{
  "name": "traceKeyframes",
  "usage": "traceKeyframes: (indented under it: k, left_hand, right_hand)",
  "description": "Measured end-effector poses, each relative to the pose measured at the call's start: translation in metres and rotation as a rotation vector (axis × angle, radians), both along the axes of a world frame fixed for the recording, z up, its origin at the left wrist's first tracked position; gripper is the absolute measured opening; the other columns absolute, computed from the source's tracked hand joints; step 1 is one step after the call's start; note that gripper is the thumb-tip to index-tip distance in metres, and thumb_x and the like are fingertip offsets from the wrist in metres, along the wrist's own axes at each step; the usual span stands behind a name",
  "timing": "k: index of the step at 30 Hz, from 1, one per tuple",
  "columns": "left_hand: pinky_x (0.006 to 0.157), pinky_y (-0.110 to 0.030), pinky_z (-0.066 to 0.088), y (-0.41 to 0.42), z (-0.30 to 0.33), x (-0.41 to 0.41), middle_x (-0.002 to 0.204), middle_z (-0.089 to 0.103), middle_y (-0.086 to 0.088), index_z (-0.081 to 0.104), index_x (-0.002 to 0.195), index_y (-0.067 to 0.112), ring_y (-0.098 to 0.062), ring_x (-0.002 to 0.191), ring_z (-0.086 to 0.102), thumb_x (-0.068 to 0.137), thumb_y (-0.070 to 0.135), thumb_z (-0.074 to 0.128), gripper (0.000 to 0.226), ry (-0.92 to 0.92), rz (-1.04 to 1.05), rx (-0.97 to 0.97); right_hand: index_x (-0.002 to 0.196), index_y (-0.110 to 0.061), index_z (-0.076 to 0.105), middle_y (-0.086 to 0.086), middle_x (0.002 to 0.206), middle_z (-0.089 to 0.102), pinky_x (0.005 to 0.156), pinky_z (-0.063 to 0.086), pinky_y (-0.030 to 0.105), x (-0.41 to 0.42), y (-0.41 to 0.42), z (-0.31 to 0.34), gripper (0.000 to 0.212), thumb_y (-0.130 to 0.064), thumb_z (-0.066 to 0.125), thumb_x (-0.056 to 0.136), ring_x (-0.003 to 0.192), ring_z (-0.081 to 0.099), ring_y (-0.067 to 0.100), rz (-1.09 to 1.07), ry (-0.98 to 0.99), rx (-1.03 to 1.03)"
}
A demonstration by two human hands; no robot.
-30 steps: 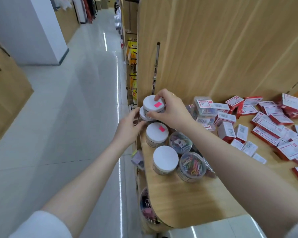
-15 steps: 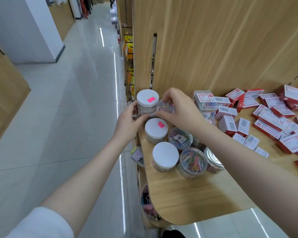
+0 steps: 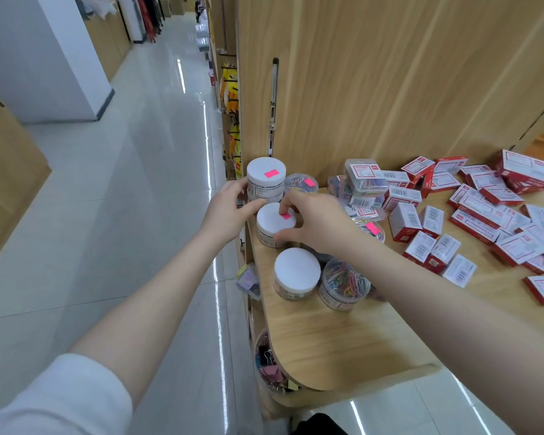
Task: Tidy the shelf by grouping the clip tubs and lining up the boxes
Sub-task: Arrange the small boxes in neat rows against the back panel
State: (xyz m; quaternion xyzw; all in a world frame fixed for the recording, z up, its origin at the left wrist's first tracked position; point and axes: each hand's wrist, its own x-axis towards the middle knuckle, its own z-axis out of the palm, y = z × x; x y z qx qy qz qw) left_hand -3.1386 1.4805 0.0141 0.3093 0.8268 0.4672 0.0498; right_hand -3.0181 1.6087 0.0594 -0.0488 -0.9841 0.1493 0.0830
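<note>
Round clip tubs cluster at the left end of the wooden shelf [image 3: 343, 346]. A stack of white-lidded tubs [image 3: 266, 178] with a pink sticker stands at the back, and my left hand [image 3: 228, 213] cups its left side. My right hand [image 3: 316, 222] grips the middle white-lidded tub [image 3: 274, 224] from the right, one finger on its pink sticker. Nearer me stand another white-lidded tub [image 3: 297, 273] and a clear tub of coloured clips [image 3: 344, 282]. A further clear tub [image 3: 300, 183] sits right of the stack. Red-and-white boxes [image 3: 484, 221] lie scattered across the right.
Clear rectangular packs of clips [image 3: 363, 180] are piled behind my right hand against the wooden back panel [image 3: 390, 73]. A lower shelf holds binder clips [image 3: 269, 368]. The tiled aisle floor [image 3: 123, 199] drops away left of the shelf's edge.
My right hand set a tub on the stack, put a clear tub down beside it, then came down onto the middle white-lidded tub. My left hand stayed at the stack's left side.
</note>
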Motion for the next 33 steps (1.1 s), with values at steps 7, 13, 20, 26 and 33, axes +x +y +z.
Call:
traceKeyframes:
  k: [7,13,20,26,33]
  left_hand:
    - [0.089,-0.024,0.039,-0.003,0.012,0.002,0.133,0.041,-0.008,0.036,0.138,0.013,-0.019,0.112,0.051,0.092,0.028,0.051,0.051,0.053,-0.110,-0.205]
    - [0.099,-0.028,0.034,-0.014,0.014,0.021,0.139,0.043,-0.003,0.023,0.144,0.014,-0.018,0.126,0.043,0.094,0.007,0.039,0.053,-0.049,-0.014,-0.032]
    - [0.112,-0.023,0.015,-0.027,-0.014,0.055,0.155,0.011,0.010,0.005,0.147,0.025,-0.004,0.140,0.012,0.076,0.028,0.074,0.099,-0.168,-0.131,0.043]
    - [0.113,-0.042,0.028,-0.015,-0.017,0.048,0.150,0.029,0.003,0.016,0.145,0.025,-0.012,0.138,0.027,0.065,0.044,0.073,0.101,-0.142,-0.141,0.079]
    - [0.109,-0.023,0.030,-0.018,-0.018,0.044,0.144,0.034,0.010,0.024,0.142,0.027,-0.002,0.132,0.031,0.072,0.034,0.076,0.087,-0.067,-0.162,0.085]
  right_hand:
    - [0.097,-0.018,0.055,-0.005,0.076,0.053,0.071,0.026,0.029,0.000,-0.002,-0.007,0.044,-0.048,0.072,0.070,0.074,0.043,0.015,-0.051,0.072,-0.023]
    - [0.099,-0.013,0.059,-0.006,0.092,0.056,0.083,0.041,0.031,0.029,0.000,0.014,0.039,-0.044,0.068,0.076,0.093,0.053,0.019,0.063,0.089,-0.197]
    - [0.103,-0.021,0.050,-0.003,0.107,0.051,0.084,0.033,0.031,0.057,-0.002,0.013,0.055,-0.056,0.071,0.066,0.099,0.037,0.016,0.289,-0.215,0.164]
    - [0.089,-0.016,0.050,-0.001,0.092,0.053,0.073,0.036,0.030,0.052,-0.006,0.013,0.047,-0.052,0.051,0.058,0.087,0.044,0.018,0.259,-0.025,-0.090]
    - [0.094,-0.017,0.050,0.003,0.100,0.051,0.071,0.029,0.024,0.015,-0.005,0.019,0.035,-0.034,0.068,0.069,0.093,0.045,0.016,0.038,0.131,-0.242]
